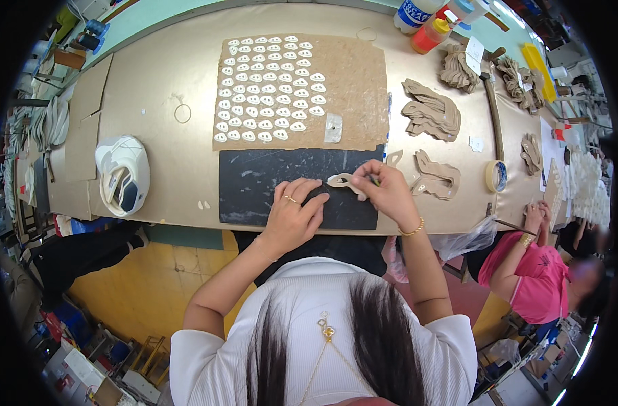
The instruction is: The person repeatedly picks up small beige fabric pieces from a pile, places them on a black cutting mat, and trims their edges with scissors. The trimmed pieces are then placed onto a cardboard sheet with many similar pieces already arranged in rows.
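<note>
On the black mat (268, 186), my right hand (389, 193) pinches a beige loop-shaped shoe piece (341, 180) by its right end. Something thin with a green tip shows between those fingers; its kind is unclear. The left end of the shoe piece has a small white patch and lies just right of my left hand (297, 213). That hand rests on the mat, its thumb and forefinger apart and nothing visible in it. Beyond the mat, a brown board (353, 74) carries rows of small white oval pieces (268, 88) with holes.
Stacks of beige shoe pieces (431, 111) and a looser pile (437, 176) lie to the right, with a hammer (491, 108) and a tape roll (495, 176). Bottles (431, 35) stand at the back. A white shoe (122, 176) sits left; a co-worker in pink (532, 277) sits right.
</note>
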